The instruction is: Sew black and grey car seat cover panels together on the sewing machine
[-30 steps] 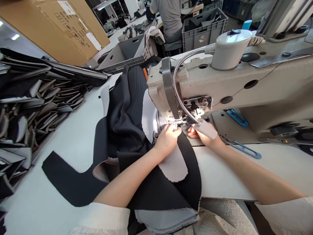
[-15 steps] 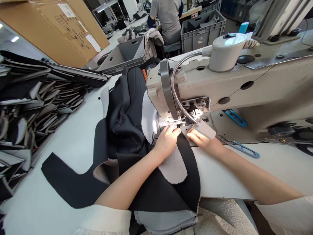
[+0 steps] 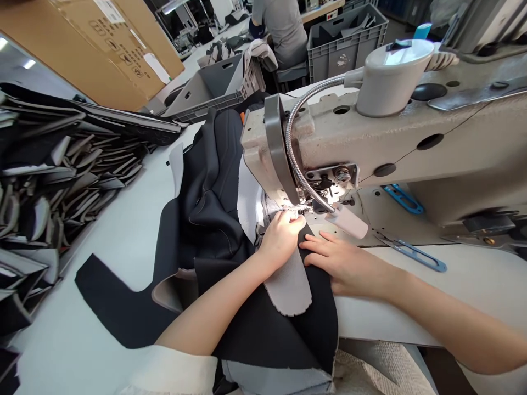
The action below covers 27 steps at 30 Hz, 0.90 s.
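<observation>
Under the head of a beige sewing machine (image 3: 313, 129) lies black fabric (image 3: 255, 323) with a grey backing, bunched and folded across the table. My left hand (image 3: 282, 236) is closed on the edge of a grey fabric piece (image 3: 290, 288) close to the lit needle area, its fingertips pinched together. My right hand (image 3: 343, 260) lies flat with fingers spread, the tips resting on the black fabric just right of the grey piece. The lamp head (image 3: 348, 220) of a flexible metal-necked light hangs just above the right hand. The needle itself is hard to make out.
Blue thread snips (image 3: 415, 255) lie right of my right hand, and another blue pair (image 3: 403, 198) rests on the machine bed. Stacked fabric pieces (image 3: 82, 181) line the left side. A cardboard box (image 3: 107, 49), grey crates (image 3: 346, 49) and a seated person (image 3: 282, 33) are behind.
My right hand has moved left and toward me, from beside the needle area onto the black fabric, and its fingers have spread. My left hand stays nearly in place. The view has shifted slightly.
</observation>
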### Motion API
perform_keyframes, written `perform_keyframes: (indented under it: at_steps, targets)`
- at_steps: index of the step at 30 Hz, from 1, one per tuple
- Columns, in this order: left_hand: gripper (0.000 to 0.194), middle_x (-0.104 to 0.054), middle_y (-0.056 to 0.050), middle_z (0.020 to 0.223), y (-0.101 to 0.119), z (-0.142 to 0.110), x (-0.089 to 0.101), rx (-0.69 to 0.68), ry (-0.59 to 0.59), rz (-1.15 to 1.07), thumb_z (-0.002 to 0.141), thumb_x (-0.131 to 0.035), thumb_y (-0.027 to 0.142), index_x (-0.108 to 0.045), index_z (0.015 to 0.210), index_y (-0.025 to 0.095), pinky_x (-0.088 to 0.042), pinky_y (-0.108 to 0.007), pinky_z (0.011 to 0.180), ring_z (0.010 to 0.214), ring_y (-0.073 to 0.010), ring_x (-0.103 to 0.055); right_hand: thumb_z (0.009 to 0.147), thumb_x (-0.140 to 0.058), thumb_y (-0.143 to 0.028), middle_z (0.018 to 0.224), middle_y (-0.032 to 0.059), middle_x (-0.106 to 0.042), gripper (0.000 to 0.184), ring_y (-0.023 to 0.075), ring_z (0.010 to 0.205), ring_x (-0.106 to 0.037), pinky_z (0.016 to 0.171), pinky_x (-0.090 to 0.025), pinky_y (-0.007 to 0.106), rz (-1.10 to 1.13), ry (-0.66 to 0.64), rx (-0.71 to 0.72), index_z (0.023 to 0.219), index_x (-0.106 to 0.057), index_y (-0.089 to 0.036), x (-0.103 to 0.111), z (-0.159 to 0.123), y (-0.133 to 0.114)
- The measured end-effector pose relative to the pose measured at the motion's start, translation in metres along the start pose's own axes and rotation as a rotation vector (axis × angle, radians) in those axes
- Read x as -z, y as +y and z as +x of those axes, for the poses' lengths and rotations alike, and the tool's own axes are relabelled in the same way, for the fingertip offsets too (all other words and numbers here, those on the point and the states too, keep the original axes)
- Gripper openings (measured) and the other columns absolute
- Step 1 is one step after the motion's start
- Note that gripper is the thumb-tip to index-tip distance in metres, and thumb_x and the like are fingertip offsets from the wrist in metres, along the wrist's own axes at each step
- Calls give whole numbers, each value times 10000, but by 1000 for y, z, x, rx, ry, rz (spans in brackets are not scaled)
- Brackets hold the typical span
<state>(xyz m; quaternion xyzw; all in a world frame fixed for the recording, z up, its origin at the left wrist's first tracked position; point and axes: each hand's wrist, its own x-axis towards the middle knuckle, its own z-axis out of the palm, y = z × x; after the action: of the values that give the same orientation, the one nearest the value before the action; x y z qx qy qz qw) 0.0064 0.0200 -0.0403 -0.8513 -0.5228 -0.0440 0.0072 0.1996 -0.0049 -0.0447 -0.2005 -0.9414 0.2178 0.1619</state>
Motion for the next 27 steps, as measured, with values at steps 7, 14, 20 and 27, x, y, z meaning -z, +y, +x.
perform_keyframes:
  at_steps: [7,14,20,27]
  targets:
    - [229,-514,-61,830,3,3,1,13,-19,42,809,-415,28,-600,781,162,-455,-285,770,854,-193,-467,861,-391,-19,1080,146,-617,282,263,1140,-519,985,-436,429,-290,207,69,1022,-616,-77,-25,4,-1]
    - [204,-539,-80,860,6,2,-1,40,-15,94,826,-420,54,-595,793,153,-462,-310,783,871,-208,-485,871,-391,-24,1086,154,-622,296,267,1139,-525,999,-441,418,-329,212,61,1052,-624,-52,-24,4,-2]
    - [127,-567,-92,862,13,2,5,-12,-11,43,811,-463,144,-587,783,142,-449,-353,867,902,-228,-499,859,-404,-35,1214,152,-574,342,250,1187,-491,1028,-412,424,-232,192,45,1155,-572,-65,-19,2,1]
    - [252,-522,-123,1036,16,-1,22,52,-170,-55,700,-507,181,-565,941,138,-392,-389,968,1059,-269,-446,793,-457,-54,1174,126,-586,365,235,1163,-493,1001,-402,421,-75,88,2,1120,-593,-141,-4,-5,4]
